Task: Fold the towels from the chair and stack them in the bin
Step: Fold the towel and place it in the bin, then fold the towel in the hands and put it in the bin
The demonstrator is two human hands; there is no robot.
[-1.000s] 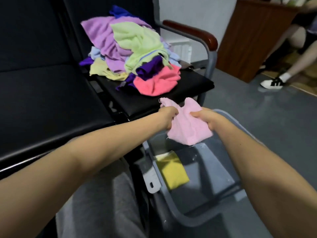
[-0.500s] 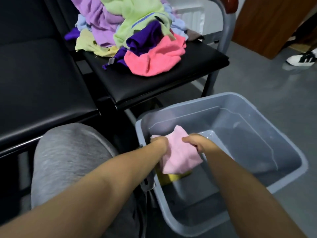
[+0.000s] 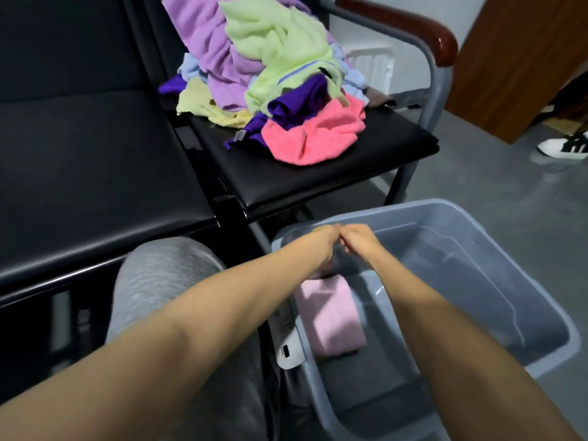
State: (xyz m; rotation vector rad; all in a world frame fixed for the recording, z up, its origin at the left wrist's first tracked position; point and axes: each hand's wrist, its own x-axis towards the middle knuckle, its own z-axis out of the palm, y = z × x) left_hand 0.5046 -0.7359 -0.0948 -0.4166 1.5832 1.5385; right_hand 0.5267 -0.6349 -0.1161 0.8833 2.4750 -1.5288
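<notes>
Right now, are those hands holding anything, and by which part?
Nothing that shows. The left hand and right hand hover together over the bin, fingers turned away; the folded pink towel lies inside it, apart from both.

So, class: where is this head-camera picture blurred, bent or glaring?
Head view: left hand and right hand smear with motion blur over the bin; the armrest bows from wide-angle distortion and carries a glare spot; the towel pile looks sharper.

Pink towel (image 3: 331, 316) in bin (image 3: 477, 218), towels (image 3: 280, 74) on chair (image 3: 318, 183)
</notes>
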